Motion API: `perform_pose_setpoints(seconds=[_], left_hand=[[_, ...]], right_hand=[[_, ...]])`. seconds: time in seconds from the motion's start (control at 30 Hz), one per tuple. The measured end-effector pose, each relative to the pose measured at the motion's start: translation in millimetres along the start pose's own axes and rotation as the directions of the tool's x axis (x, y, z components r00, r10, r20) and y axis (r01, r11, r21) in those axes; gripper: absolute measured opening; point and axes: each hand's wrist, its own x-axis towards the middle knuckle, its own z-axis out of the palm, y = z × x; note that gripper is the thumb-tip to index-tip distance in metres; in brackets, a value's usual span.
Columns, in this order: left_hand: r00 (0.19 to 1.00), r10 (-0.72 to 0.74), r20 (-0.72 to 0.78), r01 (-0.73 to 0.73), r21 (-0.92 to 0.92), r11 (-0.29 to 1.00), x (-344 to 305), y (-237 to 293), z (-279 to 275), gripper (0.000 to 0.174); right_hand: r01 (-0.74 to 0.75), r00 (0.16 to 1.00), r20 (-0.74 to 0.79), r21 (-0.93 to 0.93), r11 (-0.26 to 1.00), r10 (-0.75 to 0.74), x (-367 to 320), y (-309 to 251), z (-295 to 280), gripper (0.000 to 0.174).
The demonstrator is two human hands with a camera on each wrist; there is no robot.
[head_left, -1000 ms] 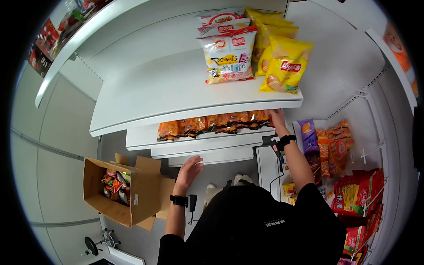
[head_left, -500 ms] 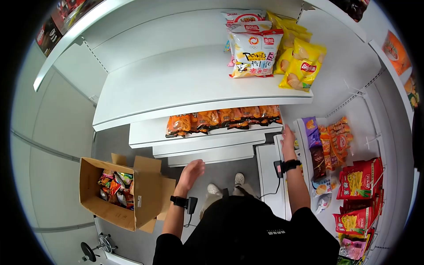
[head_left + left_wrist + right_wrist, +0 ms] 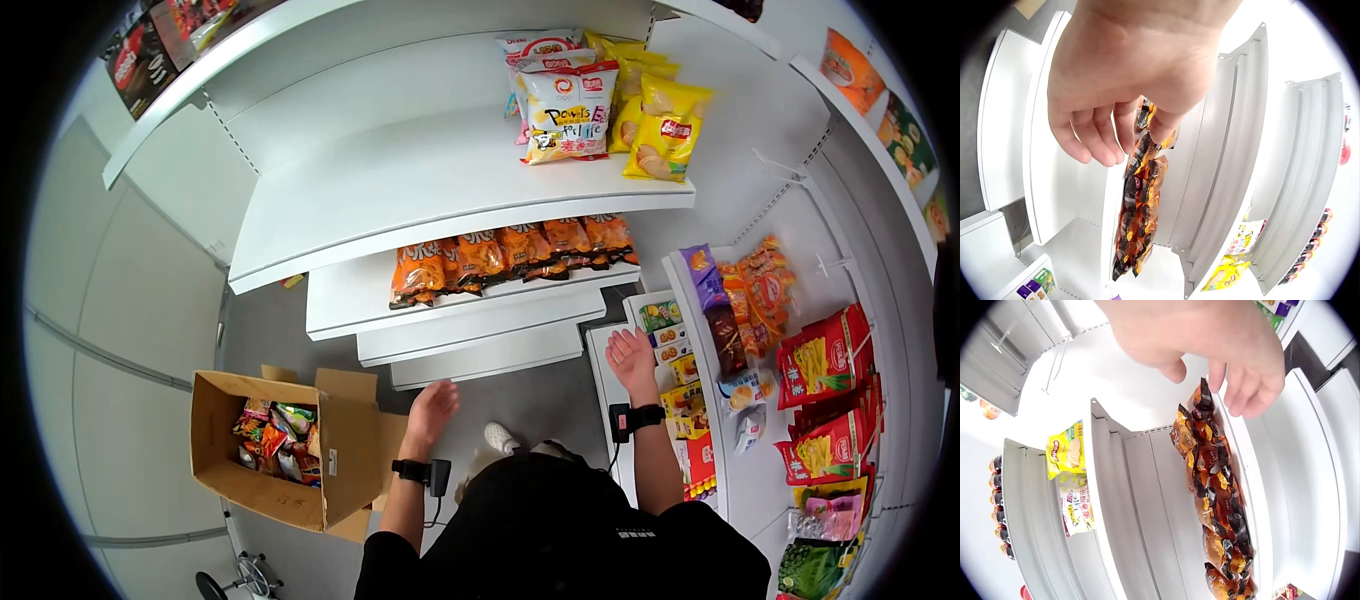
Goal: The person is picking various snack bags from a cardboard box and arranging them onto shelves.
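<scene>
Both hands hang in the air in front of the shelves and hold nothing. The left hand (image 3: pixel 432 413) has relaxed fingers, between the cardboard box and the lower shelf; the left wrist view shows this hand (image 3: pixel 1129 81) loosely bent. My right hand (image 3: pixel 632 362) is spread beside the small shelf at the right, and in the right wrist view the hand (image 3: pixel 1210 350) has its fingers apart. Orange snack bags (image 3: pixel 522 246) stand in a row on the shelf under the large one. They also show as bags (image 3: pixel 1141 206) and bags (image 3: pixel 1216 494) in the wrist views.
The upper shelf (image 3: pixel 380 190) carries white chip bags (image 3: pixel 566 115) and yellow bags (image 3: pixel 668 130). An open cardboard box (image 3: pixel 350 440) with mixed snack packs (image 3: pixel 280 438) stands on the floor at the left. Red bags (image 3: pixel 825 360) hang at the right.
The right hand has left the right end of the orange bag row and come back toward the body. The left hand has moved little. The head view has shifted, showing more of the orange bags.
</scene>
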Motion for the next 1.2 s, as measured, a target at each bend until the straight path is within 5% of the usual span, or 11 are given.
perform_pose_setpoints(seconds=[0.37,0.63,0.77,1.2], left_hand=[[1.000,-0.014,-0.008,0.014,0.033,0.999,-89.2,-32.9,-16.8,0.027],[0.991,-0.018,-0.135,0.016,-0.014,1.000,-170.0,-58.1,-57.4,0.024],[0.982,0.029,-0.188,-0.035,-0.030,0.999,-202.2,-60.0,-84.1,0.028],[0.905,0.122,-0.408,-0.193,-0.138,0.972,-309.1,-50.4,-186.9,0.027]], right_hand=[[-0.064,0.993,0.102,0.073,0.995,0.057,-89.4,37.7,-40.9,0.039],[-0.166,0.985,0.067,0.079,0.983,0.161,-149.8,84.2,-66.8,0.036],[-0.249,0.957,0.172,0.083,0.965,0.232,-151.7,108.6,-64.8,0.031],[-0.418,0.864,0.196,-0.235,0.878,0.464,-178.4,243.8,43.9,0.035]])
